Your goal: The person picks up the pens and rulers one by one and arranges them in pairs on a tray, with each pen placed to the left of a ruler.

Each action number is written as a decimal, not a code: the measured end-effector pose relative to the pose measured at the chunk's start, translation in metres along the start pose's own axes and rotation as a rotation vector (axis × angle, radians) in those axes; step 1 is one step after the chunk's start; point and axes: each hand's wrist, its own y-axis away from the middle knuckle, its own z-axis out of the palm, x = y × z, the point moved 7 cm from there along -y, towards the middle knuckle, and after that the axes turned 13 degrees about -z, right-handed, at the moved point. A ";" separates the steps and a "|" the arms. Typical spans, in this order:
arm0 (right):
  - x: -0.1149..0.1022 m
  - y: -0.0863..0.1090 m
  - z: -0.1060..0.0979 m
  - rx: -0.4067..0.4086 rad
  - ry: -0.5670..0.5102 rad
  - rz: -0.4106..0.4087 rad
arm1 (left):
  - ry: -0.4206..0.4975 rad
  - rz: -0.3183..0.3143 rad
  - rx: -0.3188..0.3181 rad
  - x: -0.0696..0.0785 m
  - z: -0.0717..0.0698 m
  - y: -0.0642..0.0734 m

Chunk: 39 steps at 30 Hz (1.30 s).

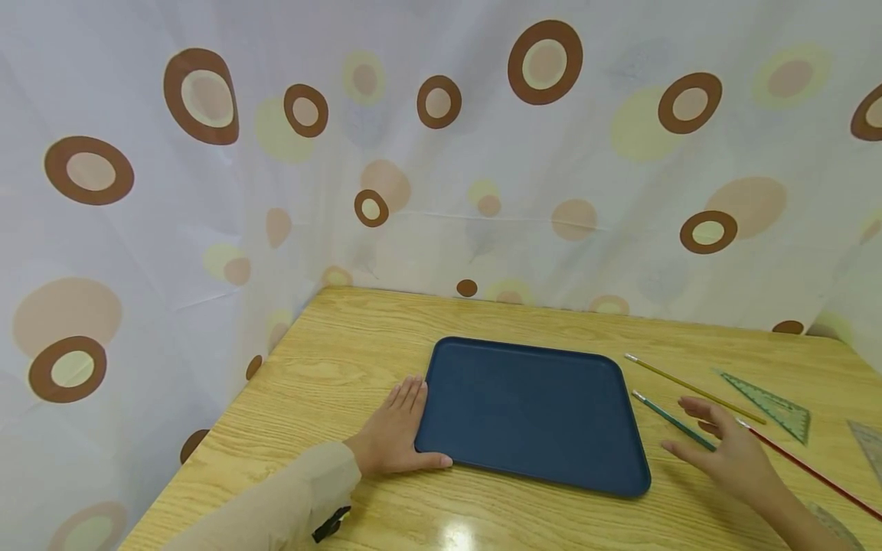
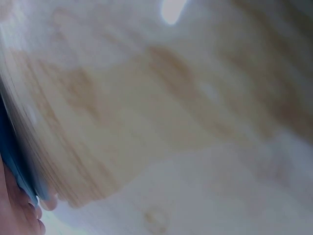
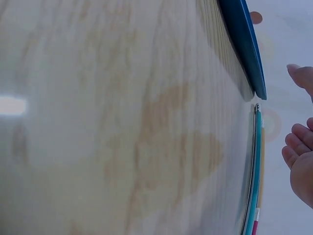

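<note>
A dark blue rectangular tray (image 1: pixel 530 413) lies on the wooden table. My left hand (image 1: pixel 396 436) rests at its left side, fingers straight along the edge and thumb at the near left corner. In the left wrist view, that hand's fingertips (image 2: pixel 36 215) show beside the tray (image 2: pixel 12 152). To the right of the tray, my right hand (image 1: pixel 730 451) hovers with thumb and fingers spread apart, holding nothing. Nearest to it is a green pencil (image 1: pixel 668 417), its lower end hidden behind the hand. The right wrist view shows this green pencil (image 3: pixel 254 161) near the tray's corner.
A yellow pencil (image 1: pixel 696 389) lies beyond the green one, and a red pencil (image 1: pixel 813 471) right of my right hand. A green-tinted set square (image 1: pixel 775 405) and another clear ruler-like piece (image 1: pixel 870 444) lie farther right. A patterned curtain (image 1: pixel 413 252) borders the table's back.
</note>
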 end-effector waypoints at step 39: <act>0.035 0.002 0.000 -0.146 0.020 0.116 | -0.019 0.005 0.003 -0.001 0.002 -0.001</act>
